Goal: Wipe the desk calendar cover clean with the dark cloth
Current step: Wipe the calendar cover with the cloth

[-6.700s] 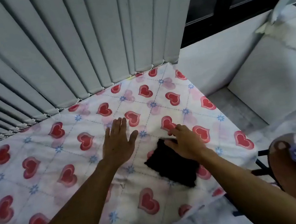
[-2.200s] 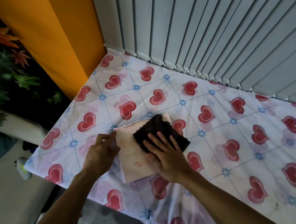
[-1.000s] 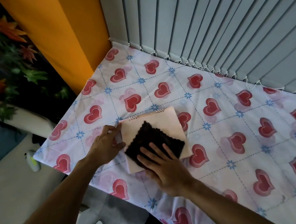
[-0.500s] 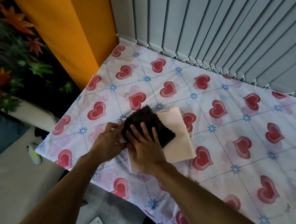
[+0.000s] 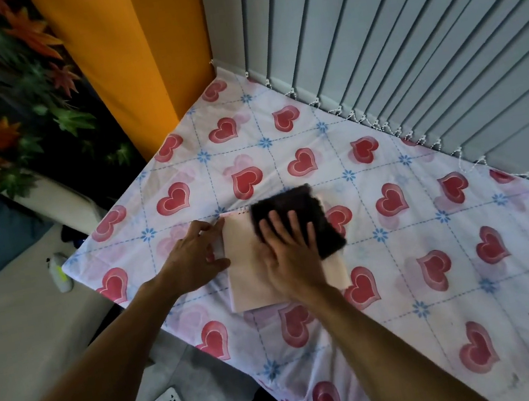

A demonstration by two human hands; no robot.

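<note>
Grey blinds [image 5: 404, 39] hang behind the tabletop [image 5: 419, 245], which has a white cover with red hearts. An orange wall [image 5: 131, 65] stands in the corner. A pink calendar [image 5: 246, 272] lies flat near the front edge. The right hand [image 5: 291, 258], flat and open, presses the dark cloth [image 5: 295, 209] on its far part. The left hand [image 5: 196, 259], fingers spread, holds its left edge.

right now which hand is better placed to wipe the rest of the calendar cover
Right. The right hand lies flat on the dark cloth over the calendar cover; the left hand is braced at the cover's left edge, steadying it.
</note>
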